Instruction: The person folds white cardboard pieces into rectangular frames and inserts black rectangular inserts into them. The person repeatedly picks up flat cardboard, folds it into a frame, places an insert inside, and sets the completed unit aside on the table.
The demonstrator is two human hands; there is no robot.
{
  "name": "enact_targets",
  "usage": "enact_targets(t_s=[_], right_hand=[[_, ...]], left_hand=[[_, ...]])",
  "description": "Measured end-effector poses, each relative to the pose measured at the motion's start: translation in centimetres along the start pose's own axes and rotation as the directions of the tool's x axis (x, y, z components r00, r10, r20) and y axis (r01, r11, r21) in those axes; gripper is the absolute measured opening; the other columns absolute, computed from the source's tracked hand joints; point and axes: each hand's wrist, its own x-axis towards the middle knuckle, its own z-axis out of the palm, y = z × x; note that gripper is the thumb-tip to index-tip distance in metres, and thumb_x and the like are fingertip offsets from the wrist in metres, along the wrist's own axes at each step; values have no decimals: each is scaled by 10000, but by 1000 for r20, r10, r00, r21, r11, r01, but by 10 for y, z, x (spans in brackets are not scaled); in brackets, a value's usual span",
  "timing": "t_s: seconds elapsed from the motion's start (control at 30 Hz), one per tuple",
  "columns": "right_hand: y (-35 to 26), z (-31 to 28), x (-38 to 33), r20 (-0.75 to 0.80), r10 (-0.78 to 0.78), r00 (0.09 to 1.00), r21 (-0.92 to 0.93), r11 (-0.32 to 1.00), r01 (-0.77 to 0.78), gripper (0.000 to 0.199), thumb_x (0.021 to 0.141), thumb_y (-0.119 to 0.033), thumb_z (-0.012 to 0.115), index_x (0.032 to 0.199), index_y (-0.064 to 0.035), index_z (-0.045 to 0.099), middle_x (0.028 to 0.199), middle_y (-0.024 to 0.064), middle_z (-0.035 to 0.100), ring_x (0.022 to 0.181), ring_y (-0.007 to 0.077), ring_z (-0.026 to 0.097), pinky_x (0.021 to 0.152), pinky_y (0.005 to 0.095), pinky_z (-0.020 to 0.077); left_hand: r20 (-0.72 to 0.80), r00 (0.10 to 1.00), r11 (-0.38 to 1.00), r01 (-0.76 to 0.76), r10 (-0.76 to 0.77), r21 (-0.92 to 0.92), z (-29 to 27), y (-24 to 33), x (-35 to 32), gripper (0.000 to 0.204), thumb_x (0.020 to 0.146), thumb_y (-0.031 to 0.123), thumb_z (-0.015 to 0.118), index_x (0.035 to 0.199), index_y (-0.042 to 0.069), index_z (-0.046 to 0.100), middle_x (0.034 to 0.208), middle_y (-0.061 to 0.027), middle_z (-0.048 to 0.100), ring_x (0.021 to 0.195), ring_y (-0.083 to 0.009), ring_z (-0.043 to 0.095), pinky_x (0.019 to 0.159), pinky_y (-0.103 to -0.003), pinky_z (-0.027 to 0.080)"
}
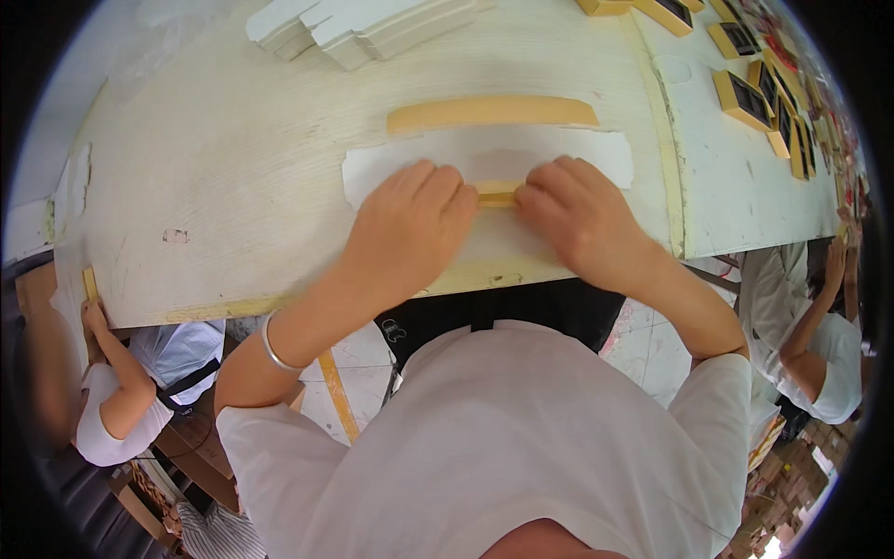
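My left hand (410,224) and my right hand (585,219) are side by side near the table's front edge, both closed with fingers curled. Between them shows the middle of a narrow yellow card strip (496,198), its two ends pinched in my fingers. Just beyond, partly under my hands, lies a flat white card blank (596,154) with notched ends. Past its far edge rests another long yellow strip (494,113), slightly curved and apart from my hands.
A stack of white die-cut card pieces (372,33) lies at the far side of the pale table (233,168). Several yellow boxes with dark windows (745,99) sit at the far right. One person (121,401) works at the left, another (819,359) at the right.
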Motion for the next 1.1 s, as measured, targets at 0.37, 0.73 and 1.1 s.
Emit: enact_targets(t_s=[0.37, 0.73, 1.1], right_hand=[[14, -24, 25, 187, -141, 972, -47, 987, 152, 115, 730, -48, 594, 819, -40, 521, 764, 70, 543, 735, 261, 543, 662, 367, 454], [8, 6, 3, -46, -127, 991, 295, 946, 134, 226, 728, -146, 726, 819, -23, 561, 903, 98, 501, 761, 256, 539, 651, 360, 465], [11, -2, 3, 144, 124, 982, 634, 750, -188, 188, 750, -3, 702, 792, -7, 519, 844, 98, 461, 742, 272, 495, 624, 356, 425]], left_hand=[[70, 973, 864, 229, -221, -448, -33, -56, 25, 349, 837, 144, 671, 1168, 81, 584, 886, -65, 607, 703, -134, 568, 601, -260, 457], [63, 975, 883, 221, -214, -413, -7, -2, 20, 365, 754, -93, 523, 1061, 104, 513, 1323, -91, 418, 627, -218, 571, 572, -323, 470], [22, 997, 828, -52, 78, -559, -10, -15, -2, 267, 698, 105, 771, 910, 52, 617, 913, -54, 610, 734, -224, 553, 629, -309, 461]])
